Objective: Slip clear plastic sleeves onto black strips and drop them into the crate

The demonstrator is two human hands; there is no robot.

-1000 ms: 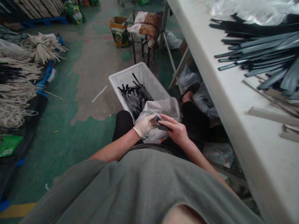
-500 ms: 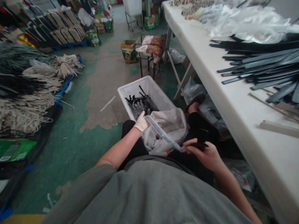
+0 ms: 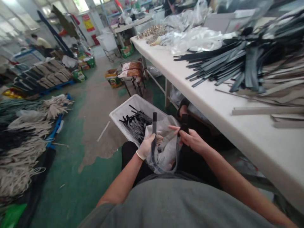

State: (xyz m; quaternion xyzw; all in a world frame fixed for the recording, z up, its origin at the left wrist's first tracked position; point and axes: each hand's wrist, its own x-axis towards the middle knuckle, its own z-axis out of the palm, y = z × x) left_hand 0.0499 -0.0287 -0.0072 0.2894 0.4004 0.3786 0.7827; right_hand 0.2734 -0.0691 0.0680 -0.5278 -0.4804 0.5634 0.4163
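A dark strap (image 3: 155, 126) with a pale, shiny face hangs in a U-shaped loop over my lap. My left hand (image 3: 145, 147), in a whitish glove, is closed around it near one upright end. My bare right hand (image 3: 193, 141) grips a short black piece (image 3: 184, 123) at the loop's other side, its index finger pointing left; whether this is the strap's other end or a separate piece, I cannot tell. Behind the loop a crumpled translucent plastic bag (image 3: 167, 155) lies on my lap. Just beyond, a white plastic bin (image 3: 120, 127) contains many short black strips (image 3: 137, 125).
To the right runs a long white table (image 3: 201, 95) with a heap of dark straps (image 3: 213, 68), beige strips (image 3: 258, 110) and plastic bags (image 3: 199, 39). A stool (image 3: 130, 71) stands ahead. Bundled cords (image 3: 26, 142) cover the left floor. Far left, a person (image 3: 41, 44) is bent over.
My view has tipped up and turned right. The strap was stretched slantwise between my hands; now it sags in a loop, with my right hand raised level with the left.
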